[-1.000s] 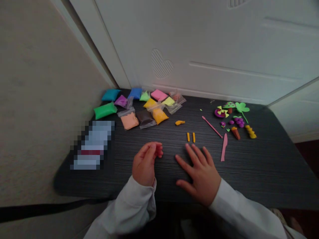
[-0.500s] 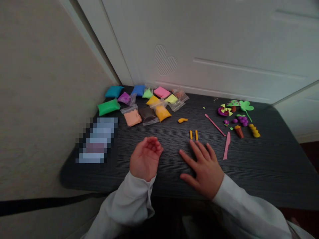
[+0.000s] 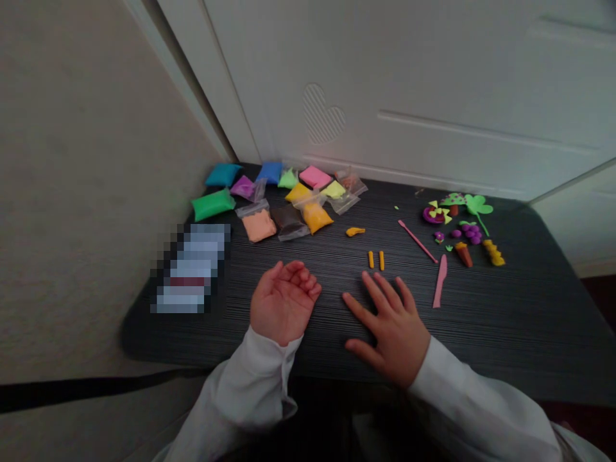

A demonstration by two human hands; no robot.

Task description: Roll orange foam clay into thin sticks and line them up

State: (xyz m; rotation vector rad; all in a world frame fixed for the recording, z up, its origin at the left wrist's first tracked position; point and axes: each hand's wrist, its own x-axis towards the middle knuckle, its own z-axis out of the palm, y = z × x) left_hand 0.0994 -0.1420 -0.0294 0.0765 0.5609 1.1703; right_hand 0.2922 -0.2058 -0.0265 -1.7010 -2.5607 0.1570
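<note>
My left hand point(image 3: 283, 301) rests palm up near the table's front edge, its fingers loosely curled and the palm bare. Spread flat with the palm down, my right hand point(image 3: 392, 324) is open and holds nothing. Just beyond its fingertips lie two short orange-yellow clay rolls point(image 3: 382, 260), side by side and apart from the fingers. Behind them is a small irregular lump of the same orange-yellow clay point(image 3: 355, 231). To the right of my right hand lie a pink plastic knife point(image 3: 439, 282) and a thin pink modelling stick point(image 3: 418, 241).
Several bags of coloured clay point(image 3: 291, 221) lie along the back left of the dark table point(image 3: 505, 321). A blurred-out flat object point(image 3: 192, 269) lies at the left. Small clay models, including purple grapes point(image 3: 471, 234) and a green clover shape point(image 3: 478, 205), stand at the right. A white panelled surface rises behind.
My right hand has drawn back slightly from the clay rolls. The fingers of my left hand have uncurled a little. The view has shifted slightly; the clay and tools lie as before.
</note>
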